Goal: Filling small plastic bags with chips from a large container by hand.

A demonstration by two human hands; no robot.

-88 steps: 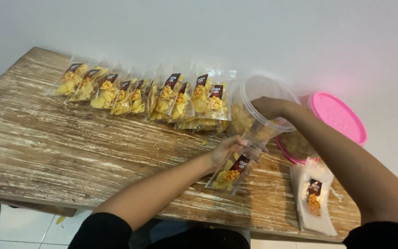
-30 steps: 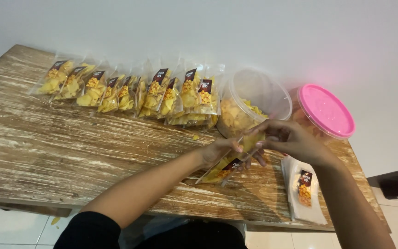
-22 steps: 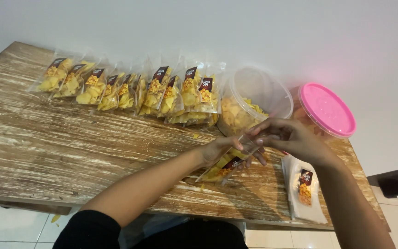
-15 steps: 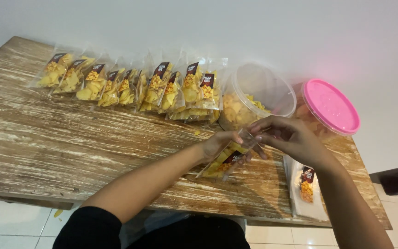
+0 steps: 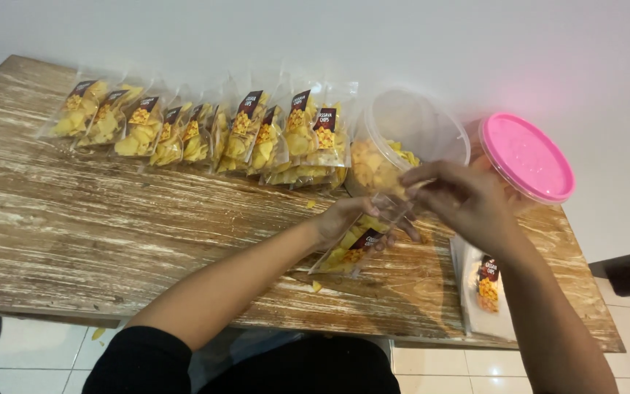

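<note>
The mouth of the clear plastic pouch of yellow chips (image 5: 355, 248) is hidden by fingers; it is gripped by the left hand (image 5: 344, 219), pinched above by the right hand (image 5: 464, 197).

you wear a black top whose short sleeve (image 5: 140, 361) ends above the left elbow, leaving that forearm bare down to the left hand (image 5: 344, 222). your right arm shows bare, with no ring, watch or glove visible on the right hand (image 5: 468, 201).

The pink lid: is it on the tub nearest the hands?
No. The pink lid sits on the far right tub, while the clear tub by the right hand stands open with chips inside.
</note>
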